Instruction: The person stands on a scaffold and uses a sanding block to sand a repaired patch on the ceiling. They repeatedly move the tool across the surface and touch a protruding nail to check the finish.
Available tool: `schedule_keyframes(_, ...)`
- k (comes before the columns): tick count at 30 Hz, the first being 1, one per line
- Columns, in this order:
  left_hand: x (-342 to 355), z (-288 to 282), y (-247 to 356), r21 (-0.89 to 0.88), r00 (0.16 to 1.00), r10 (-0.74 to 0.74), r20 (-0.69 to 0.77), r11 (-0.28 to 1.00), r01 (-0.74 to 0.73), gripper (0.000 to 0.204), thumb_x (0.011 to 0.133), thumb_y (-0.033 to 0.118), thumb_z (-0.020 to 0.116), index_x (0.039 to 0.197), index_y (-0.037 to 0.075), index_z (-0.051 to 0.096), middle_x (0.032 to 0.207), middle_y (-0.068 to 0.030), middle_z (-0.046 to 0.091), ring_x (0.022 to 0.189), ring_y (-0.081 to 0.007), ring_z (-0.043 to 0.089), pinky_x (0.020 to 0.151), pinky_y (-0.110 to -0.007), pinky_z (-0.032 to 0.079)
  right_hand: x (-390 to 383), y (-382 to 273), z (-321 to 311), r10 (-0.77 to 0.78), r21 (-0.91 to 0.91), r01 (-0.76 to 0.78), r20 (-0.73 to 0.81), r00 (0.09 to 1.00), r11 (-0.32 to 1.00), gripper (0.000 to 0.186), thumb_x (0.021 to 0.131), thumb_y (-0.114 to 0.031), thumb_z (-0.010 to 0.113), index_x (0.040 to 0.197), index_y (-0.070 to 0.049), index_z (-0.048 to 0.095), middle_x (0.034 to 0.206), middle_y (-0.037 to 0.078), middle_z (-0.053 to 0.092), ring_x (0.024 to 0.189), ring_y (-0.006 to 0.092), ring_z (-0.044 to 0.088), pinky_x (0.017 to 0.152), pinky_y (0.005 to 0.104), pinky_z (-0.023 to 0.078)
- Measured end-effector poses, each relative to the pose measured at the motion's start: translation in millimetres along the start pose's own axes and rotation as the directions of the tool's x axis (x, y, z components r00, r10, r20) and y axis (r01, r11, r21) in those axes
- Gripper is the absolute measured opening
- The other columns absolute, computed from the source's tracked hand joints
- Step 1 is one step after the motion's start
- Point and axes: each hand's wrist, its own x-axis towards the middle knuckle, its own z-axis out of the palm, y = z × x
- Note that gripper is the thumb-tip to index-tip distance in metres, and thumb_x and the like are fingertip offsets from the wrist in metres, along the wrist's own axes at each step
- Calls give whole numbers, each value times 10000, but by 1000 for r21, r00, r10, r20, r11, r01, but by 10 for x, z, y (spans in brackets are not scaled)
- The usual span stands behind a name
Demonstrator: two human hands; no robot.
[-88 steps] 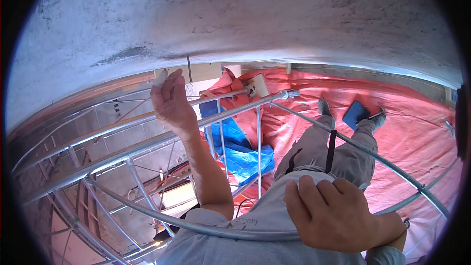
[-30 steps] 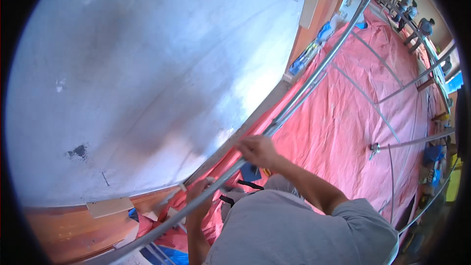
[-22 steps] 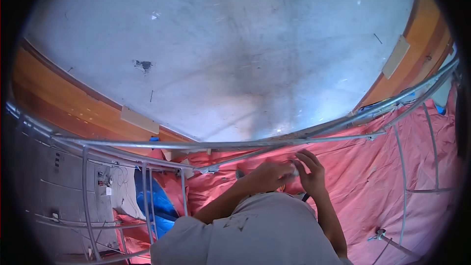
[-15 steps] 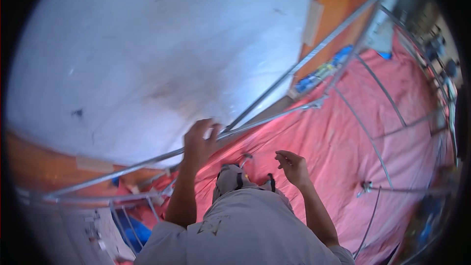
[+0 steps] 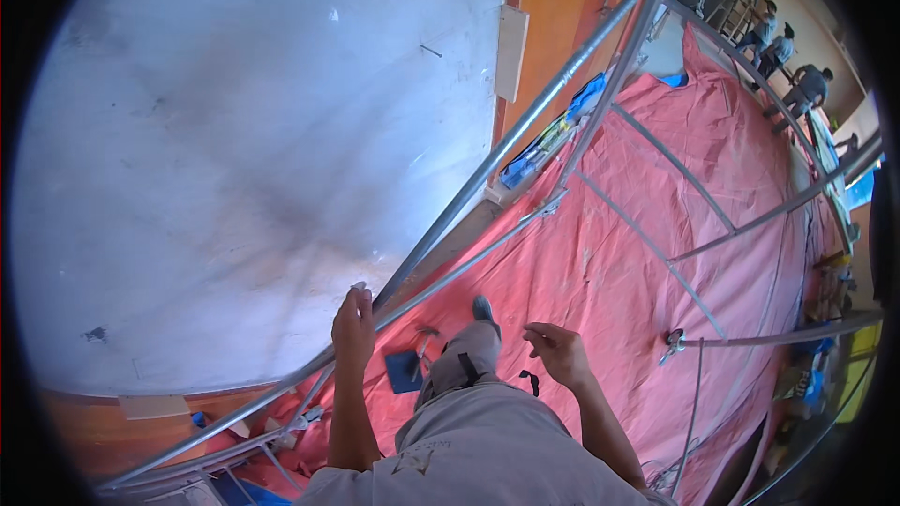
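Left hand (image 5: 353, 328), seven-thirty: fingertips pinching a small white piece (image 5: 360, 287), beside the metal rail (image 5: 525, 122); piece not set down. Right hand (image 5: 558, 351), five o'clock: fingers loosely bent, nothing visible in them, over red sheeting (image 5: 656, 225). Pale wall (image 5: 234, 112) at ten o'clock; smudging and dark scar (image 5: 95, 334), eight-thirty, remain. How much wall is finished: cannot tell.

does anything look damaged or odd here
Yes: the pale wall has a small dark, ragged patch at lower left and a broad brownish smudge nearer its middle. Both break up the pale surface; whether the patch is a stain or damage, I can't tell.
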Motion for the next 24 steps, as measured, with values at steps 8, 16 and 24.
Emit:
schedule_keyframes(8,989,153,742,-175,993,-101,63,978,110,329,1086,289,647,1184,-20,708,1121,-231,783,1052,-391,768,921,-460,585,1558,-301,-587,40,-44,-42,-48,998,998,255,1031,-123,725,1239,19,760,1022,118,803,815,169,763,739,314,631)
schedule_keyframes(16,1853,690,1092,-193,999,-14,35,981,21,252,1060,207,688,1166,-19,723,1102,-234,784,1020,-365,789,871,-420,606,3266,-1158,-907,-532,-271,542,113,839,796,189,1005,-100,754,1140,32,757,974,162,774,781,228,757,693,349,594)
schedule_keyframes(24,2337,480,1738,-115,996,-1,-84,993,-9,213,1016,111,751,1189,-12,761,1100,-169,813,1012,-246,799,906,-352,593,4215,-1726,-784,-444,73,439,184,877,896,205,1034,-94,729,1195,30,760,930,100,771,710,139,727,641,292,575)
